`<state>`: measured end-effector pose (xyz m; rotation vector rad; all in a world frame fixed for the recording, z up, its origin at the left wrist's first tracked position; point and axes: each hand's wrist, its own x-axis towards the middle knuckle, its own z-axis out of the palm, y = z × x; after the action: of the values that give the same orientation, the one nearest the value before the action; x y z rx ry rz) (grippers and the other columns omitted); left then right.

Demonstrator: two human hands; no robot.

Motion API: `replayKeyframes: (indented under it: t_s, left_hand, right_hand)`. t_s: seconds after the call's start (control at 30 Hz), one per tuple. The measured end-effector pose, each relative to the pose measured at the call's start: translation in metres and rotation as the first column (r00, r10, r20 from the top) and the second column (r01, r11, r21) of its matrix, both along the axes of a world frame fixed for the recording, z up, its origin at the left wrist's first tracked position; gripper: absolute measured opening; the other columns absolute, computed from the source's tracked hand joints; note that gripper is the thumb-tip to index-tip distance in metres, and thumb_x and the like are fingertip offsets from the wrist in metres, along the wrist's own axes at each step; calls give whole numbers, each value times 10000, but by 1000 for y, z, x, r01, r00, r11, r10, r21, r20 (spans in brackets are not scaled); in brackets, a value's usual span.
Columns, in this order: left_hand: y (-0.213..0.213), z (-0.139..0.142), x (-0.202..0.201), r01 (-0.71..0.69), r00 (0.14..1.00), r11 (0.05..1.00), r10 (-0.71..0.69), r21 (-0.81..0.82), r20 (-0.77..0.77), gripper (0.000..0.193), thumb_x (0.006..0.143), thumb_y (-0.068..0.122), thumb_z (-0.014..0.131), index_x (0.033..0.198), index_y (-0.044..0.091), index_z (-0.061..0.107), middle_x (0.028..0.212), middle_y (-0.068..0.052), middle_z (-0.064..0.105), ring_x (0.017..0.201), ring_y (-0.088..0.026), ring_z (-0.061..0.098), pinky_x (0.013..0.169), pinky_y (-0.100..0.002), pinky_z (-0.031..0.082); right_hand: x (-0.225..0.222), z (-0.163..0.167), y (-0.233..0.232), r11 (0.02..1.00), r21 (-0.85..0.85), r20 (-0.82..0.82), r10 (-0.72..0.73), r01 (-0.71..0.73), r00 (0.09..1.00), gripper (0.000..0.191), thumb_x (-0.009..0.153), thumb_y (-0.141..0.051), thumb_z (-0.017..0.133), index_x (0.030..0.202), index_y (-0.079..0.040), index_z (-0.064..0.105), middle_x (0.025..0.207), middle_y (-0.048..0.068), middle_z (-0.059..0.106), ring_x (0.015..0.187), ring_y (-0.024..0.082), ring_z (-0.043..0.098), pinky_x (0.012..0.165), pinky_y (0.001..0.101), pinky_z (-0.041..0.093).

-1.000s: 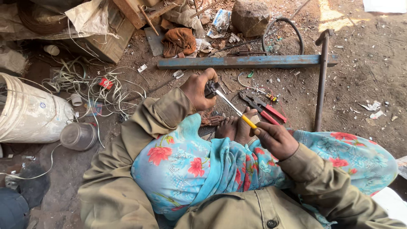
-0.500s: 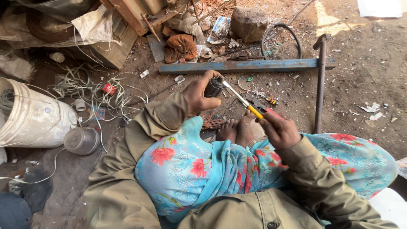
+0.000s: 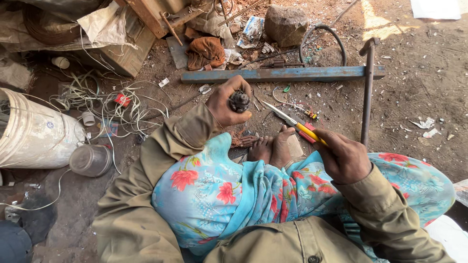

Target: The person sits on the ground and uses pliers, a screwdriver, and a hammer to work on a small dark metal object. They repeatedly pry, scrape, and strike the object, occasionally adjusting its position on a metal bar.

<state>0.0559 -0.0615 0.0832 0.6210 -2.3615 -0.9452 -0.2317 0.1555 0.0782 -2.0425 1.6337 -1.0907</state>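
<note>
- At left edge of frame, a white bucket (image 3: 34,134) lies on dirt.
- Centre: left hand (image 3: 228,101), fingers closed round a small dark part (image 3: 239,101).
- Right of centre: right hand (image 3: 343,158) grips a yellow-handled screwdriver (image 3: 292,122), tip apart from the part, which looks intact.

From where I watch, both arms wear long olive-khaki sleeves of heavy cloth, creased, with stitched cuffs ending at the left hand (image 3: 225,103) and the right hand (image 3: 344,159). Near the bottom edge I see the same khaki jacket front with a seam and a dark button. Over the lap lies light-blue cloth printed with red flowers and green leaves. The feet are bare.
</note>
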Motion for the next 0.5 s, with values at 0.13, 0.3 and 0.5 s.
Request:
replayKeyframes:
  t_s: [0.13, 0.3, 0.5]
  left_hand:
    - [9, 16, -3, 97, 994, 969, -106, -228, -26, 429, 711, -6, 786, 1050, 84, 538, 1010, -108, 539, 955, -272, 606, 850, -396, 526]
    - [16, 28, -5, 206, 969, 934, -237, -291, -74, 480, 702, -44, 766, 1100, 43, 511, 1113, -169, 557, 1038, -358, 612, 893, -434, 531]
    - [13, 13, -6, 148, 982, 870, -185, -470, -34, 502, 744, 30, 810, 1178, 64, 561, 1147, -158, 653, 1085, -389, 663, 964, -470, 545]
  right_hand:
    - [-1, 9, 4, 999, 44, 21, 19, -20, 1000, 328, 899, -43, 652, 1224, -3, 668, 905, 204, 704, 779, 367, 721, 646, 420, 556]
    - [-1, 19, 10, 996, 45, 10, 77, -77, 997, 347, 911, -48, 649, 1256, -5, 656, 948, 206, 705, 802, 380, 717, 650, 425, 558]
    - [-3, 30, 12, 996, 46, -69, 76, -73, 995, 374, 902, -56, 640, 1275, -48, 666, 968, 179, 706, 797, 367, 715, 650, 430, 564]
